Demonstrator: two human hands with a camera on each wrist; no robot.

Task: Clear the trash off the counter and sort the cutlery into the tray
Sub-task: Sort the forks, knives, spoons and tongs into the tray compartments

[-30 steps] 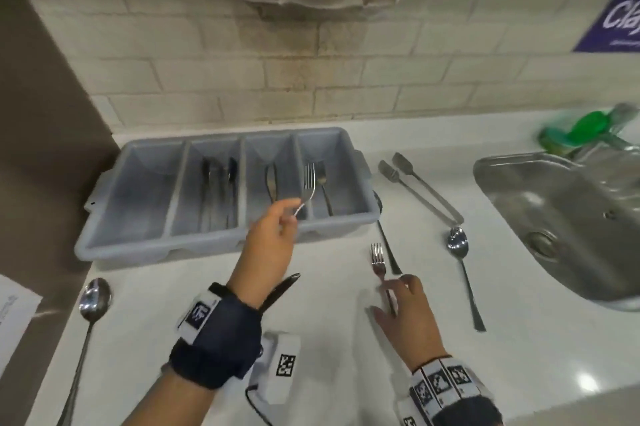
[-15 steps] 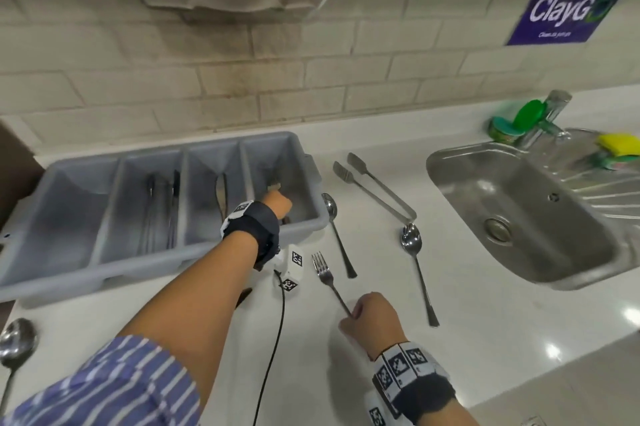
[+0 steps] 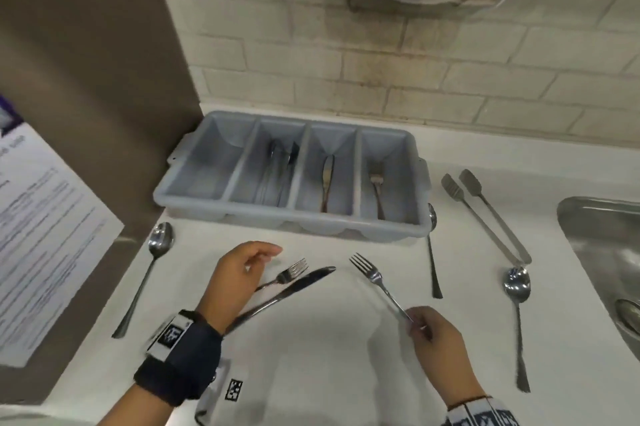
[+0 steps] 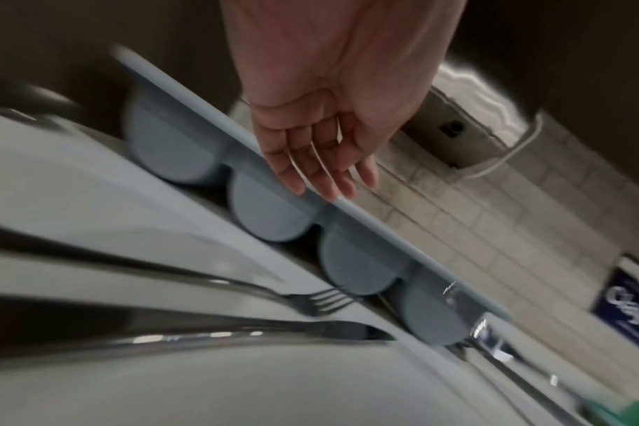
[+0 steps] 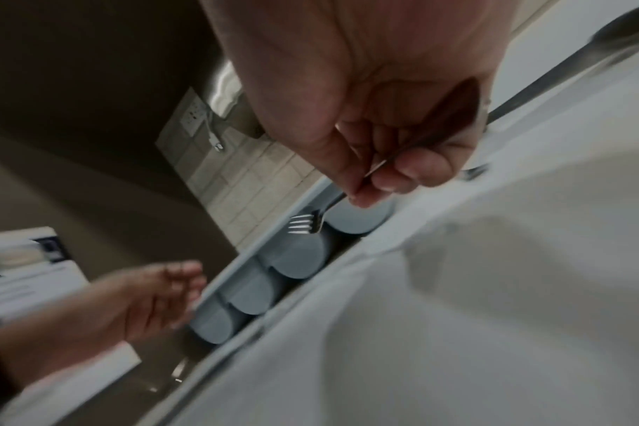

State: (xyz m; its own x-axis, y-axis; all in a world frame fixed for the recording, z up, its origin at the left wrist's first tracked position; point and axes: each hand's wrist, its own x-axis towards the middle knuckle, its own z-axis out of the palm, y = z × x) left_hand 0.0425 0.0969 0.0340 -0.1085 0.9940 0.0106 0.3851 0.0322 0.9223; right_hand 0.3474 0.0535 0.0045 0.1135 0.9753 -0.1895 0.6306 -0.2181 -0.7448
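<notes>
Steel handle pinched between my right thumb and fingertips point(image 5: 391, 184): I am lifting a slim silver fork point(image 3: 375, 282) off the white counter point(image 3: 329, 339) with my right hand point(image 3: 438, 344), its tines aiming at the grey four-compartment plastic tray point(image 3: 391, 230) by the back edge. My left hand point(image 3: 235, 278) is hovering relaxed, holding nothing, over a second fork point(image 3: 289, 276) and a table knife point(image 3: 294, 288). Next, I judge, comes the rightmost compartment, where forks are lying. Blur is smearing both wrist views; no trash shows.

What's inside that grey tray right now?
The tray has four compartments. From the left: the first looks bare, the second holds dark, blurred cutlery I cannot identify, the third a knife, the fourth forks, count unclear. The near wall hides each floor's front edge.
</notes>
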